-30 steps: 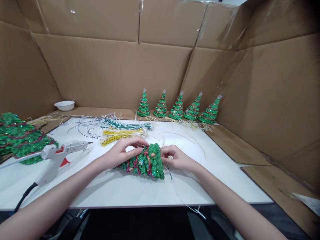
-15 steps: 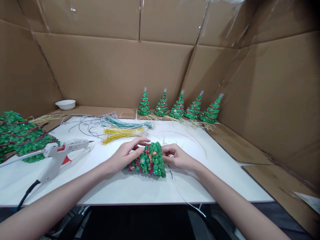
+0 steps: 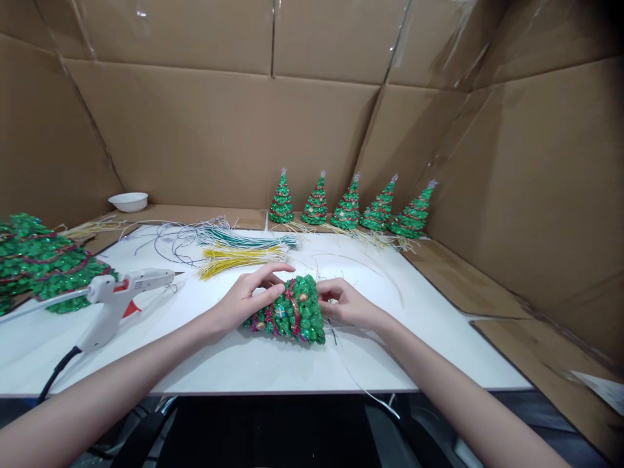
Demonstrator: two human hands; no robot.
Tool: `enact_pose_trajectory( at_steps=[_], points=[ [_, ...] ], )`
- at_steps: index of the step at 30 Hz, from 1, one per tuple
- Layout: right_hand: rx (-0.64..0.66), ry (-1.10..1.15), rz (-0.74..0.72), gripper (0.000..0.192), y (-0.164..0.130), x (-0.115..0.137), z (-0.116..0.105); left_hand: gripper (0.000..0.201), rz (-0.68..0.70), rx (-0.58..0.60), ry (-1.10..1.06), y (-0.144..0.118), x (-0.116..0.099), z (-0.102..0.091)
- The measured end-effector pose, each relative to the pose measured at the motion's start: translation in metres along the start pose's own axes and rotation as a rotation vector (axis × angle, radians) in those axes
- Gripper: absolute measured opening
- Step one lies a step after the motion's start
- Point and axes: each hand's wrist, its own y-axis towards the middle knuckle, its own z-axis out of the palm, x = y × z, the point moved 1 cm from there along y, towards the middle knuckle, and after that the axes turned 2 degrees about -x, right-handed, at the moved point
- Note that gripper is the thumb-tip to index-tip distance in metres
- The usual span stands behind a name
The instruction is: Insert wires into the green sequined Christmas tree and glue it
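On the white tabletop (image 3: 219, 374), little changes: left hand (image 3: 247, 296), fingers half-curled, clasps glittery green conical tree (image 3: 297, 317); curled right hand (image 3: 347, 303) (hold hidden) stays at its base.

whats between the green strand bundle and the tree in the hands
In the head view, the yellow strand bundle, then the left hand.

There's one held tree (image 3: 298, 315), five back-row trees (image 3: 346, 208), one glue gun (image 3: 108, 305).
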Motion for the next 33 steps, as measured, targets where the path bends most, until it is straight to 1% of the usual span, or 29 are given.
enact_pose_trajectory(
  at_steps=[7,11,15,19,20,22,24,25,27,30,31,33],
  points=[
    [0.023,-0.002,0.01,0.032,-0.002,0.003,-0.002,0.036,-0.002,-0.015,-0.003,-0.001,-0.001,0.002],
    [0.016,-0.03,0.013,0.032,-0.004,0.008,-0.008,0.037,-0.01,-0.02,-0.002,-0.002,-0.005,0.002],
    [0.012,-0.089,0.049,0.036,-0.01,0.014,-0.022,0.036,-0.036,-0.029,0.023,-0.003,-0.012,0.001],
    [0.003,-0.165,0.08,0.037,-0.02,0.013,-0.046,0.036,-0.043,-0.055,0.035,-0.004,-0.013,0.0],
    [-0.049,-0.206,0.076,0.038,-0.022,0.01,-0.055,0.036,-0.044,-0.057,0.035,-0.004,-0.011,0.0],
    [-0.227,-0.363,0.083,0.041,-0.024,0.002,-0.076,0.037,-0.03,-0.06,0.032,-0.003,-0.007,0.001],
    [-0.447,-0.611,0.196,0.042,-0.027,-0.01,-0.097,0.038,-0.002,-0.075,0.03,-0.003,-0.004,0.001],
    [-0.505,-0.675,0.245,0.04,-0.028,-0.017,-0.106,0.038,0.015,-0.088,0.028,-0.003,-0.003,0.001],
    [-0.551,-0.759,0.319,0.03,-0.029,-0.033,-0.118,0.037,0.044,-0.12,0.022,-0.003,-0.003,0.0],
    [-0.511,-0.866,0.414,0.013,-0.029,-0.055,-0.121,0.036,0.073,-0.19,0.018,-0.004,-0.005,-0.003],
    [-0.497,-0.894,0.442,0.012,-0.027,-0.061,-0.119,0.035,0.078,-0.215,0.02,-0.004,-0.006,-0.005],
    [-0.482,-0.944,0.492,0.017,-0.021,-0.071,-0.114,0.034,0.083,-0.256,0.027,-0.004,-0.007,-0.008]
  ],
)
